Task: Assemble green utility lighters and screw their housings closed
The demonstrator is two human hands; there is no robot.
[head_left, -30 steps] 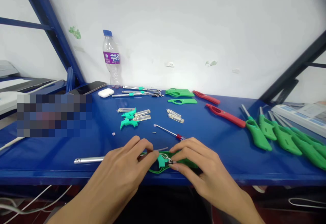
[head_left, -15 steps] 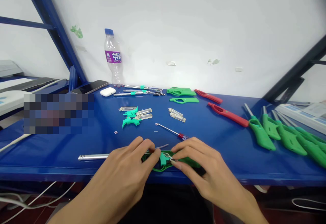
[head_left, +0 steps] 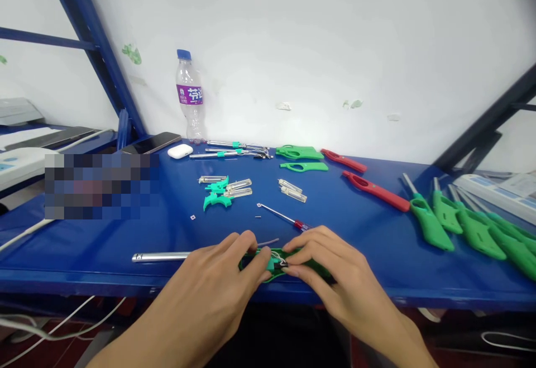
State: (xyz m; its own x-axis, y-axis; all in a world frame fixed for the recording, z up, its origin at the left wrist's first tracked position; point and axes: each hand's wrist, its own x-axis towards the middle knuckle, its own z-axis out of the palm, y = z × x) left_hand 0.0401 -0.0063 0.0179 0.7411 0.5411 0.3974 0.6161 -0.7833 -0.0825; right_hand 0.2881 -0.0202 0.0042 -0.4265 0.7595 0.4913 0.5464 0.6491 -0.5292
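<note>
At the table's front edge lies an open green lighter half-shell [head_left: 321, 268], partly covered by both hands. A long metal lighter tube [head_left: 161, 257] sticks out to the left from under my left hand [head_left: 226, 273]. The thumb and fingers of that hand are closed on a teal trigger [head_left: 274, 263] inside the shell. My right hand [head_left: 339, 264] pinches a small black igniter part [head_left: 282, 265] with thin white wires, just right of the trigger. How far the parts sit in the shell is hidden by the fingers.
Beyond the hands lie a screwdriver [head_left: 285, 215], teal triggers [head_left: 218, 201] and clear fuel tanks [head_left: 293, 193]. Red shells [head_left: 374, 190] and several green lighters [head_left: 431, 224] lie right. A bottle [head_left: 192, 100], phone [head_left: 153, 143] and white earbud case [head_left: 180, 151] stand at back left.
My left thumb and fingers have shifted slightly right and now cover more of the teal trigger. The right hand keeps its pinch. The whole view has shifted a little.
</note>
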